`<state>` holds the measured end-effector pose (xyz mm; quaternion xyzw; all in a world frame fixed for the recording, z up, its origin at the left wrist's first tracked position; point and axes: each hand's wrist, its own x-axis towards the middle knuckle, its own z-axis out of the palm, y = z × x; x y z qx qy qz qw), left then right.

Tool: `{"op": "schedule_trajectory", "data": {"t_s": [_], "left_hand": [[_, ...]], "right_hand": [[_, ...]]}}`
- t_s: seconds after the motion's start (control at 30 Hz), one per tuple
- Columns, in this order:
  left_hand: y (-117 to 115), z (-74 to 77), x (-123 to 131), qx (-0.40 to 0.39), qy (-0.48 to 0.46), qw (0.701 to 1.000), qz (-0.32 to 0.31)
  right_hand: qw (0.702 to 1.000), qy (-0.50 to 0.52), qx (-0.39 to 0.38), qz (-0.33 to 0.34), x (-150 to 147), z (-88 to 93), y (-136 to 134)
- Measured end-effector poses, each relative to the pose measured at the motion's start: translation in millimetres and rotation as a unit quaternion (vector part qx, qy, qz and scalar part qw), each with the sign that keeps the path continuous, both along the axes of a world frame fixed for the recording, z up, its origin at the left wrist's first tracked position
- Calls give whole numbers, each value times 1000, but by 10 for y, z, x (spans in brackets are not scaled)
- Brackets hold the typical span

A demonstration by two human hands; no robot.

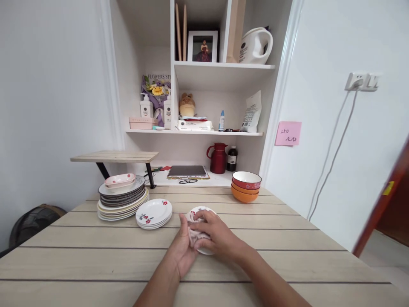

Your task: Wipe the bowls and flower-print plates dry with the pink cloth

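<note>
A white plate with red flowers (204, 209) is at the middle of the table, largely covered by my hands. My right hand (216, 235) curls its fingers round a crumpled pale cloth (195, 234) on the plate's face. At the plate's left edge is my left hand (183, 249), its thumb pointing up; its other fingers are hidden beneath the plate and cloth. Just left of it lies a short stack of similar flowered plates (154, 213).
A tall stack of mixed plates (123, 202) with small pink dishes (120, 180) on top stands at the left by a small raised shelf (115, 156). Red and orange bowls (245, 187) are stacked at the back right. Behind are a laptop (188, 171) and a red jug (218, 158).
</note>
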<state>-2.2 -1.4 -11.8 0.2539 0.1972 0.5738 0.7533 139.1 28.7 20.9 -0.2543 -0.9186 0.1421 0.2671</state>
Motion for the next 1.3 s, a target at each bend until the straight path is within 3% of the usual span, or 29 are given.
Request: {"op": "schedule_trajectory", "data": {"t_s": [0.07,0.13,0.3,0.37,0.53,0.7,0.83,0.93,1.07,1.2,1.3], "left_hand": [[14,-1,-14,-3,-7,1000,-1],[41,-13,-27,-7,-19,1000,-7],[137,-118,-54,-13,-10,1000,1],[156,-153,-65,-12,-8,1000,-1],[94,-95,-63,-18,-3,999,-29],[3,34,-3,5,12,999,-35],[-3,58,15,-2,18,1000,-15],[10,48,4,-18,21,1000,1],[12,38,-12,-26,29,999,33],[-7,44,-15,-11,51,997,57],[-8,47,-10,-15,58,998,29]], "right_hand": [[999,-17,-37,19,81,27,8],[997,-21,-81,-5,157,28,41],[978,-21,-116,-174,329,-3,136],[970,-43,-127,-202,385,14,122],[979,-65,-151,-118,355,81,-29],[991,47,-101,-75,78,27,-60],[986,84,-42,-135,4,-23,99],[974,52,-63,-210,128,-16,187],[968,-49,-101,-225,326,43,86],[980,-104,-110,-132,294,86,-128],[993,-37,-88,-68,120,41,-173]]}}
